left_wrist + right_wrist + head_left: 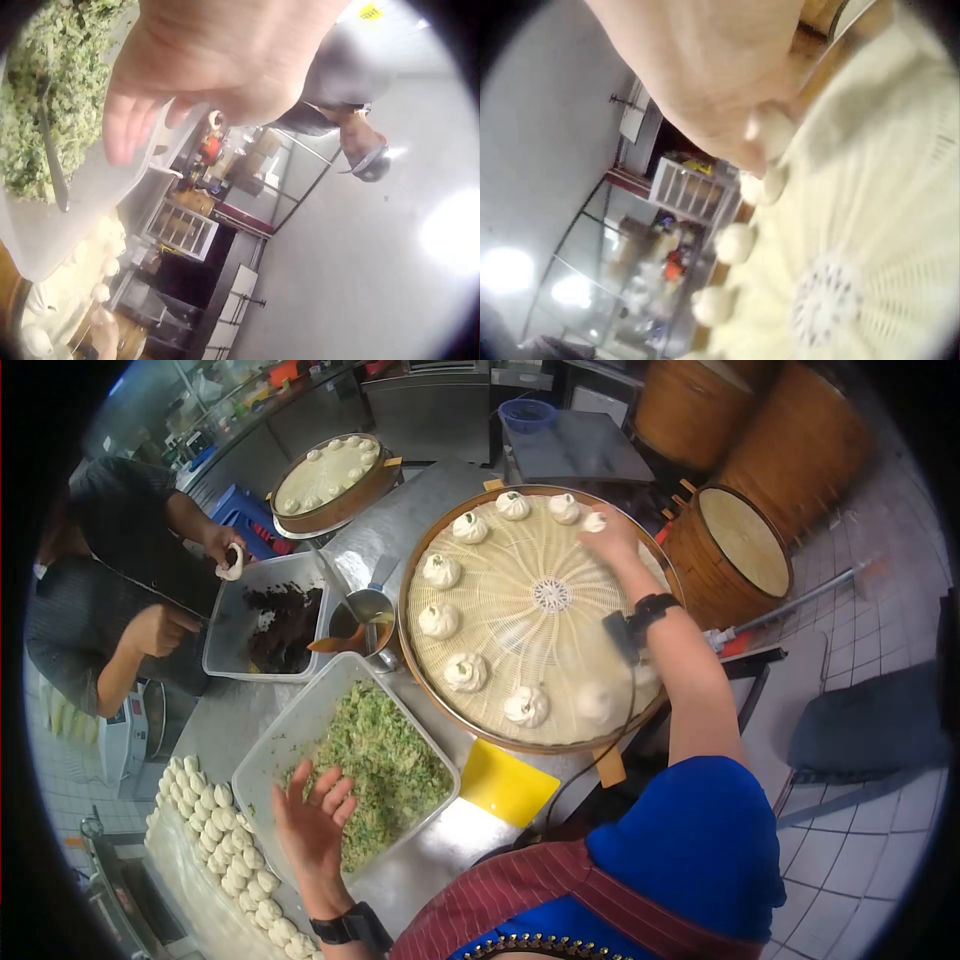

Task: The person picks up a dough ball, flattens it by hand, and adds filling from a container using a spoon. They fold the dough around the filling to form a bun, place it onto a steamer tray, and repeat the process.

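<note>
Your right hand (pixel 612 545) pinches a small white dough bun (pixel 596 521) at the far right edge of the big round woven tray (pixel 500 575). More white buns (pixel 438 622) sit along its edge. Your left hand (pixel 315 825) is open wide (nothing in it!) over the near left side of the clear plastic tub (pixel 285 735) of chopped green filling (pixel 390 770).

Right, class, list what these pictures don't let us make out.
Pleats of the bun at the right hand: right wrist view, blurred, partly behind fingers.
Scale's digits: head view, too small.
Full height of the tall steamers: head view, cut off by the edge.
Goods on the far shelves: right wrist view, blurred.
</note>
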Demonstrator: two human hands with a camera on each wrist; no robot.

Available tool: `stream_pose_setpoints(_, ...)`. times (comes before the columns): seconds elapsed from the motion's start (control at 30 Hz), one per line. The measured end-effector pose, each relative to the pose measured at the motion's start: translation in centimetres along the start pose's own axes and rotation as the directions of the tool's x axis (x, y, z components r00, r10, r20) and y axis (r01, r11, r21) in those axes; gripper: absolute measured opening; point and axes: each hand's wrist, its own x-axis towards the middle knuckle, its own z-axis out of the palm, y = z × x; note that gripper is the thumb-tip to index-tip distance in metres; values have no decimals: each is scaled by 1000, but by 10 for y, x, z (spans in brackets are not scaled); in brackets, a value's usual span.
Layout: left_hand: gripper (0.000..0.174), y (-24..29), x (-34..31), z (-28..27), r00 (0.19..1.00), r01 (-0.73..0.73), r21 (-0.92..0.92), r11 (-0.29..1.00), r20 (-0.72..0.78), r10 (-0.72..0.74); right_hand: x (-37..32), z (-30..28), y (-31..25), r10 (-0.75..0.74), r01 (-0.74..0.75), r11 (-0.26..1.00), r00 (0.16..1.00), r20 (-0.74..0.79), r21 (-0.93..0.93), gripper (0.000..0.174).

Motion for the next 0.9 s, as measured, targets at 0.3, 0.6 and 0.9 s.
stream_pose_setpoints(0.3,60,5,-24,-20,969,-60,-73,996,-243,41,42,25,51,173,-164,925,985,-4,-344,51)
stream_pose_setpoints(0.6,60,18,-101,-101,893,-318,-240,917,-400,205,27,-32,27,-212,288,951,870,446,-110,55)
stream_pose_setpoints(0.9,48,-36,-179,-293,454,-352,-5,936,-875,166,47,31,-166,-416,178,846,809,415,502,47)
